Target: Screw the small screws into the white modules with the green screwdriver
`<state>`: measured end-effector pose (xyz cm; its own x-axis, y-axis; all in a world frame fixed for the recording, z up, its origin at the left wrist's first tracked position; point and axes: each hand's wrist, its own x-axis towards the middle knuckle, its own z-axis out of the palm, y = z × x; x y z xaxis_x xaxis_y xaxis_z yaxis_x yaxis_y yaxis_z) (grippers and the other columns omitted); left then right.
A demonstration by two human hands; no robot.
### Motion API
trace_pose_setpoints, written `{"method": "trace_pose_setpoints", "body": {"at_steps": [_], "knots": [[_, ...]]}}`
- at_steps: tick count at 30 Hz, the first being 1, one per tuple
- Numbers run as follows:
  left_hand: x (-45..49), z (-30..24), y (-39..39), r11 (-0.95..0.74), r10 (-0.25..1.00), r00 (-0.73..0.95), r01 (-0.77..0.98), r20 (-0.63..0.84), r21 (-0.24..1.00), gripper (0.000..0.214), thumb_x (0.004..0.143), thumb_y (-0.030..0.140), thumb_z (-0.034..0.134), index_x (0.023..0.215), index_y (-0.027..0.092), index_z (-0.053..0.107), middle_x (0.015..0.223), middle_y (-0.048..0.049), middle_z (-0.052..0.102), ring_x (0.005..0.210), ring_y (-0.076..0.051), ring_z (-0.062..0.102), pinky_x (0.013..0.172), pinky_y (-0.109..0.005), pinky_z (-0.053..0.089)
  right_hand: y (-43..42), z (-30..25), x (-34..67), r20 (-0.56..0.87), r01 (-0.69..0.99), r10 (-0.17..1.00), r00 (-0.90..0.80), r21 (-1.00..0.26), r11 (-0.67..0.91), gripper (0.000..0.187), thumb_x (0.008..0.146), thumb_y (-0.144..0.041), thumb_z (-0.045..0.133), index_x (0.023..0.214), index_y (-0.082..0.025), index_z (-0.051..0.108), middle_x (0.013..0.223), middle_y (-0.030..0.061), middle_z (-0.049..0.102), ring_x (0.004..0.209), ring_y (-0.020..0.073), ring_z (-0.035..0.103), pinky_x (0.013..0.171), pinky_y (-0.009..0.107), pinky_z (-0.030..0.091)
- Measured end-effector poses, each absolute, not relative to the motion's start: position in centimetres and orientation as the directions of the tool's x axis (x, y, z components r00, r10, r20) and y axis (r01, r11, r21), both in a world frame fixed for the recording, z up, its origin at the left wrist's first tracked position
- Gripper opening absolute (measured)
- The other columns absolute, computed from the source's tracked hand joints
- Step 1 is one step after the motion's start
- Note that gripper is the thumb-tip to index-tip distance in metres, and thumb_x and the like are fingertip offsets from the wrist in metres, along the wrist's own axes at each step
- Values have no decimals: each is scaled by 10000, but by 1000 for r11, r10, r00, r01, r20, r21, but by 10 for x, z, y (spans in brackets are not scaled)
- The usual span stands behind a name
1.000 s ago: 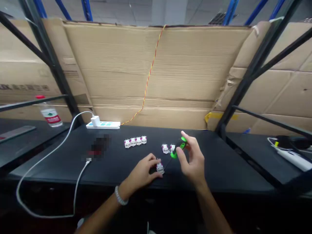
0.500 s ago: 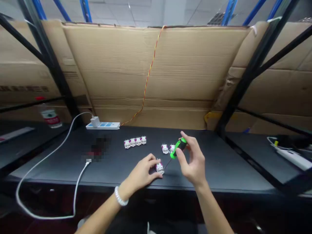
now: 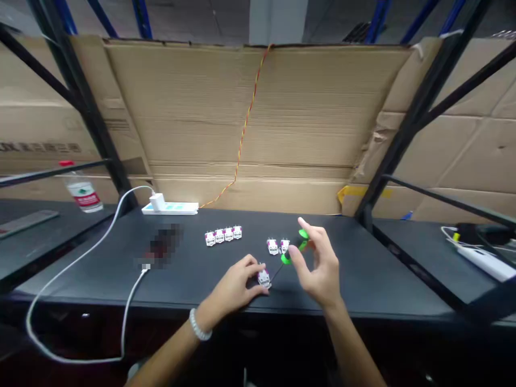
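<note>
My left hand (image 3: 234, 280) rests on the black table (image 3: 355, 279), its fingers pinching a small white electronic module (image 3: 263, 278) with pink marks. My right hand (image 3: 320, 263) holds a green-and-black handled screwdriver (image 3: 295, 248) between thumb and fingers. Its thin shaft slants down to the module, and the tip is too small to place exactly. Just behind the screwdriver stand two similar modules (image 3: 273, 246). A row of several more modules (image 3: 223, 235) lies farther left.
A power strip (image 3: 170, 208) with a plugged-in charger sits at the table's back edge, its white cable (image 3: 91, 244) looping off the front. A blurred object (image 3: 163, 244) lies nearby. A bottle (image 3: 83, 193) stands left; black rack posts and cardboard surround the table.
My right fingers have rolled the screwdriver handle slightly, and its shaft still points at the module. My left hand and the modules stay in place, while the view has shifted a little.
</note>
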<state>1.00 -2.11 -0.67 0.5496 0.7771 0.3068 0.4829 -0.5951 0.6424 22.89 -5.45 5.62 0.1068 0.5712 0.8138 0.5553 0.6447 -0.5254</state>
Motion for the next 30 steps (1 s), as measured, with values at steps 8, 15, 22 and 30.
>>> {"method": "trace_pose_setpoints", "body": {"at_steps": [8, 15, 22, 30], "knots": [[10, -10, -20, -600, 776, 545, 482, 318, 638, 508, 829, 319, 912, 1297, 221, 740, 1143, -39, 661, 957, -200, 679, 920, -321, 567, -53, 49, 228, 788, 384, 602, 130, -600, 702, 440, 991, -243, 624, 1425, -270, 561, 1301, 123, 706, 1114, 272, 715, 926, 436, 602], [10, -10, -20, -602, 776, 548, 492, 314, 630, 497, 835, 341, 903, 1293, 236, 742, 1138, -35, 657, 957, -201, 670, 911, -321, 564, -51, 54, 225, 825, 513, 541, 164, -540, 667, 433, 895, -274, 787, 1301, -277, 639, 1131, 58, 614, 820, 177, 610, 748, 352, 564], [10, -9, -20, -599, 775, 549, 481, 313, 640, 491, 846, 364, 891, 1293, 230, 740, 1133, -39, 658, 944, -199, 671, 897, -311, 562, -55, 54, 227, 804, 482, 591, 70, -546, 686, 500, 972, -233, 630, 1466, -278, 563, 1212, 85, 661, 972, 232, 665, 871, 405, 574], [10, -11, -20, -594, 778, 546, 480, 309, 646, 484, 855, 379, 884, 1296, 245, 738, 1165, -47, 659, 972, -212, 673, 922, -327, 558, -55, 56, 227, 813, 532, 570, 119, -537, 655, 466, 954, -259, 701, 1412, -278, 617, 1121, 63, 636, 838, 194, 620, 784, 373, 562]]}}
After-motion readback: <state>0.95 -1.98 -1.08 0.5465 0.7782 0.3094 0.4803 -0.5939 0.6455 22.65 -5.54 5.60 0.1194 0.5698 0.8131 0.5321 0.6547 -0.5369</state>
